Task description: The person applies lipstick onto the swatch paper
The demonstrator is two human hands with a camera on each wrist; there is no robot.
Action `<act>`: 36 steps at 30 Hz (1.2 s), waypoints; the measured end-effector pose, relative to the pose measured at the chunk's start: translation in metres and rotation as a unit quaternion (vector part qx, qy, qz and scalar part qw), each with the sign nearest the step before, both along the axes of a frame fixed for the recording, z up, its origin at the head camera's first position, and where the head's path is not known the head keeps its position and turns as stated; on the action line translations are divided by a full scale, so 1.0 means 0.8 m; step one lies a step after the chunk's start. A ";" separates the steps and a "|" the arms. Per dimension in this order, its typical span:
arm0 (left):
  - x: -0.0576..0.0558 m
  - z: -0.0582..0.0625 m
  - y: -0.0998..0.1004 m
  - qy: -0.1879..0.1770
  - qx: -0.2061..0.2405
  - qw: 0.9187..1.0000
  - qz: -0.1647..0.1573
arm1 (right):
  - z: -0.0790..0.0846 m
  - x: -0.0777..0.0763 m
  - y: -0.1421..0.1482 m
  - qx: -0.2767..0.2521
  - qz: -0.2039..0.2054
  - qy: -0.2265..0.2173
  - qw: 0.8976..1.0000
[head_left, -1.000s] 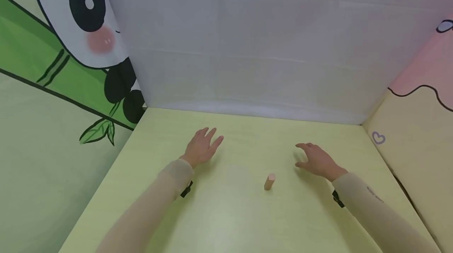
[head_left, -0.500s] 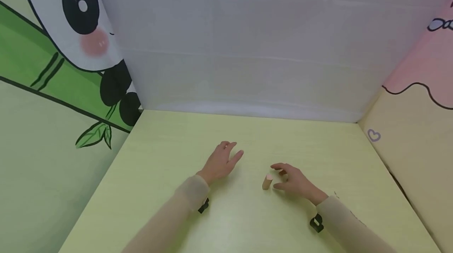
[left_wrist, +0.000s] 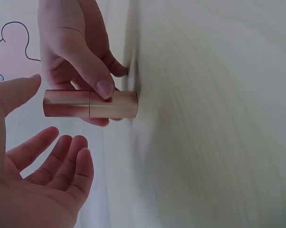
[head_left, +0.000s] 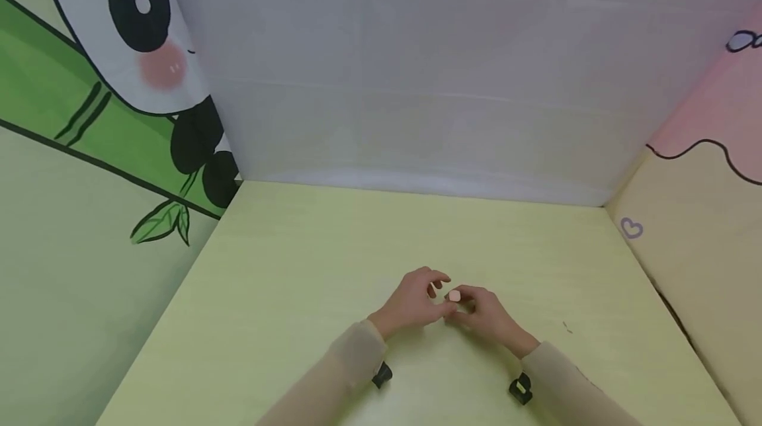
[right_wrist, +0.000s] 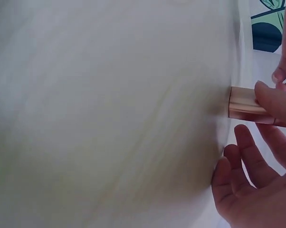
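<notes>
A lipstick tube (head_left: 454, 296), shiny rose gold with a seam round its middle, stands upright on the table. My right hand (head_left: 491, 317) pinches its lower half between thumb and fingers; this grip shows clearly in the left wrist view, where the tube (left_wrist: 66, 103) lies sideways across the picture. Close by on the other side is my left hand (head_left: 415, 300), thumb and fingers spread around the upper half without gripping it. In the left wrist view, a small gap separates the left thumb (left_wrist: 22, 92) from the tube's top end.
The pale yellow table (head_left: 309, 247) spreads around both hands. A white sheet (head_left: 417, 82) closes off the back. Printed panels stand at the sides, a green one (head_left: 65, 267) on the left and a pink and cream one (head_left: 702, 214) on the right.
Both hands have come inward and toward the tube, the left moving right and the right moving left. The right hand has taken hold of the lipstick tube.
</notes>
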State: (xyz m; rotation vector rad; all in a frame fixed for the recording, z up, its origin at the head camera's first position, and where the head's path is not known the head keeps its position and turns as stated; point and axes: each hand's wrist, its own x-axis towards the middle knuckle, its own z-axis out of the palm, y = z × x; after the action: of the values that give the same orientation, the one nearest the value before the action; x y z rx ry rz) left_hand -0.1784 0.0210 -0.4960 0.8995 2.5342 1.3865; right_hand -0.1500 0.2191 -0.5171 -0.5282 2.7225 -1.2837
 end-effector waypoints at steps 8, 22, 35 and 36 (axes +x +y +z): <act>0.005 -0.016 0.019 -0.036 0.068 0.997 0.011 | 0.000 0.003 -0.003 0.017 -0.019 0.017 1.000; 0.005 -0.020 0.019 0.018 0.060 0.998 0.012 | -0.009 -0.001 0.000 -0.012 -0.002 0.010 1.000; 0.009 -0.014 0.012 0.009 0.090 0.996 0.010 | 0.000 0.004 0.006 -0.026 0.008 -0.013 1.000; 0.008 -0.014 0.012 0.004 0.096 0.995 0.010 | 0.001 0.005 0.006 -0.030 0.008 -0.014 0.999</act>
State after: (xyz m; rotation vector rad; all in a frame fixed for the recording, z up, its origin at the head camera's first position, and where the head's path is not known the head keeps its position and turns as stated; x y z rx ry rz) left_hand -0.1717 0.0306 -0.5073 0.9137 2.4542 1.6582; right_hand -0.1463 0.2242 -0.5163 -0.5311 2.6589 -1.3614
